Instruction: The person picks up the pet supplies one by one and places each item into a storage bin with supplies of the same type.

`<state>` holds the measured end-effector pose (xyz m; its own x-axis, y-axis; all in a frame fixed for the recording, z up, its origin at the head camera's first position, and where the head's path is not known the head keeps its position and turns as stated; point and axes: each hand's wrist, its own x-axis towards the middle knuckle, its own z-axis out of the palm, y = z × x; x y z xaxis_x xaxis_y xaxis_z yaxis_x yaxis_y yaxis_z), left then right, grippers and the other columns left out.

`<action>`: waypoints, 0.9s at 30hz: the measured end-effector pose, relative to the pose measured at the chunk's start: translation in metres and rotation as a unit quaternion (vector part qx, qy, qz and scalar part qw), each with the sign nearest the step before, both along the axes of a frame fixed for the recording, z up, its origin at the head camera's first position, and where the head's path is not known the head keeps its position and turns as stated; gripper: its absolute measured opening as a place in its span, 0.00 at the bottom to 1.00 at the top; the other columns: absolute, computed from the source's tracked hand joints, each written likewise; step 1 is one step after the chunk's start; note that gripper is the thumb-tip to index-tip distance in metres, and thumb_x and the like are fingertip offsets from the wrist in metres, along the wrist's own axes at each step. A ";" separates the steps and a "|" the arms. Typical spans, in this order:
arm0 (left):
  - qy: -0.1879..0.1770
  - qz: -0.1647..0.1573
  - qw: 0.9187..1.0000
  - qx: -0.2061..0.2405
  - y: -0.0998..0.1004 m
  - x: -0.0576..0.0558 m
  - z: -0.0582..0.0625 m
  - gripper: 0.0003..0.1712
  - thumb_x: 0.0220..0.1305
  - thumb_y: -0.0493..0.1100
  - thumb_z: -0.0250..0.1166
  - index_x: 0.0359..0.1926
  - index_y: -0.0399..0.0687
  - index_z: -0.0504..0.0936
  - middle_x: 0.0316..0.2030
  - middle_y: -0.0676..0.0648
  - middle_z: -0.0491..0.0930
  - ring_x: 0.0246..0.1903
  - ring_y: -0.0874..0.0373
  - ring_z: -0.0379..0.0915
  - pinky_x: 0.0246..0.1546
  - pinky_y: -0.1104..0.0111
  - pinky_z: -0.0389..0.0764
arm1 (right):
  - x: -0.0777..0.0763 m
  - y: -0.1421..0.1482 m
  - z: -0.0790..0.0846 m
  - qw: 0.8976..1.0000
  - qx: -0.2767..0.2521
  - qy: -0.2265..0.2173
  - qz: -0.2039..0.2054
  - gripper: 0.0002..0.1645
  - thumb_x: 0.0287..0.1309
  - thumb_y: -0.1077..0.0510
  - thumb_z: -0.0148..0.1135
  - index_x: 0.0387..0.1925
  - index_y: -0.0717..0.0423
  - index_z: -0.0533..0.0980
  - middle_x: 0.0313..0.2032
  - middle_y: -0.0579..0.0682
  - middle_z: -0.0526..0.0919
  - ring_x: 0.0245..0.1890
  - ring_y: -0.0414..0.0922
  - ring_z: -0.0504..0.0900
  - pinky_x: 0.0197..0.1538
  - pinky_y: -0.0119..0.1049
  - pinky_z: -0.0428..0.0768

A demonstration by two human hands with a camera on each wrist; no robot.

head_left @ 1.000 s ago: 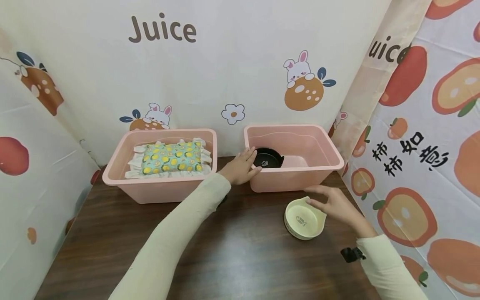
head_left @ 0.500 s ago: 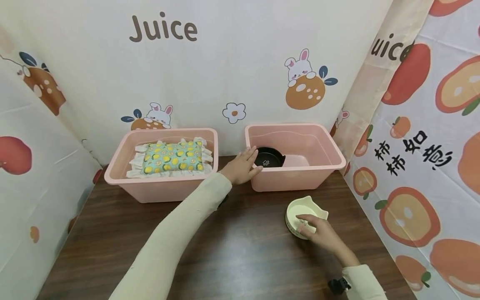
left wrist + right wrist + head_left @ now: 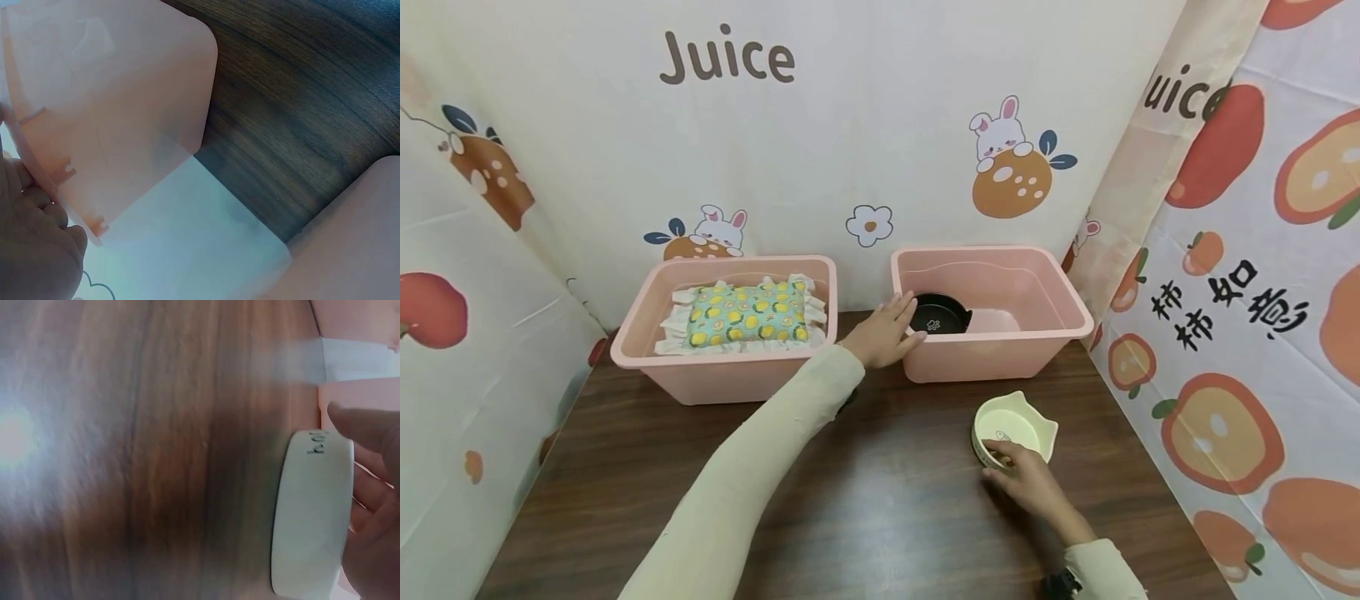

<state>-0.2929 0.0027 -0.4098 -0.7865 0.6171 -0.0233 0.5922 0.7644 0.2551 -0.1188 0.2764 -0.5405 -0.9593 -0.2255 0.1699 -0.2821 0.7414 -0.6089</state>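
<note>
My left hand [image 3: 883, 333] rests on the left rim of the right pink tub [image 3: 992, 358], its fingers stretched over the edge. Inside that tub, close to those fingers, is a black pet bowl [image 3: 943, 312] with a paw print. On the table a pale-yellow cat-eared pet bowl [image 3: 1018, 421] sits upright. My right hand [image 3: 1026, 479] grips its near rim, fingers inside and thumb outside. In the right wrist view the bowl's outer wall [image 3: 312, 512] shows lettering partly covered by the thumb. The fingertips inside the bowl are partly hidden by the rim.
Left of my left hand stands another pink tub [image 3: 722, 383], holding a lemon-print cushion [image 3: 748, 312] with white frills. Both tubs stand at the back of the dark wooden table [image 3: 865, 508], against a printed cloth wall [image 3: 790, 158]. More printed cloth [image 3: 1217, 333] borders the right side.
My right hand has come from the far right side of the yellow bowl, across it, down to its near rim. My left hand and both tubs stay put.
</note>
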 end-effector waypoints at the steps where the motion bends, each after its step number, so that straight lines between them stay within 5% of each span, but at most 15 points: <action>1: 0.000 0.000 1.000 0.002 0.000 0.000 0.000 0.42 0.73 0.64 0.38 0.75 0.43 0.43 0.76 0.46 0.39 0.75 0.51 0.32 0.73 0.60 0.41 | 0.000 -0.001 0.000 1.000 0.004 -0.001 -0.010 0.25 0.46 0.65 0.73 0.50 0.61 0.80 0.41 0.53 0.85 0.38 0.49 0.83 0.41 0.42 0.81; 11: 0.001 -0.003 1.000 0.004 -0.001 0.002 0.003 0.41 0.74 0.63 0.38 0.75 0.41 0.44 0.76 0.45 0.40 0.75 0.49 0.34 0.73 0.59 0.42 | -0.002 -0.012 -0.004 0.996 0.012 0.014 -0.084 0.20 0.43 0.68 0.74 0.43 0.57 0.84 0.29 0.44 0.84 0.27 0.41 0.82 0.33 0.36 0.80; 20: 0.001 -0.004 1.000 0.000 -0.001 0.003 0.004 0.41 0.74 0.62 0.38 0.75 0.40 0.45 0.76 0.45 0.39 0.75 0.49 0.34 0.73 0.59 0.42 | -0.001 -0.017 -0.005 0.993 0.025 0.042 -0.110 0.19 0.40 0.66 0.76 0.40 0.55 0.85 0.26 0.43 0.84 0.25 0.39 0.81 0.29 0.34 0.78; 27: 0.001 -0.005 1.000 0.006 -0.001 0.002 0.002 0.41 0.74 0.61 0.40 0.75 0.41 0.44 0.76 0.45 0.39 0.75 0.49 0.33 0.73 0.58 0.42 | -0.001 -0.018 -0.002 0.992 0.019 0.016 -0.122 0.17 0.41 0.66 0.75 0.39 0.54 0.84 0.26 0.44 0.85 0.26 0.41 0.81 0.30 0.36 0.77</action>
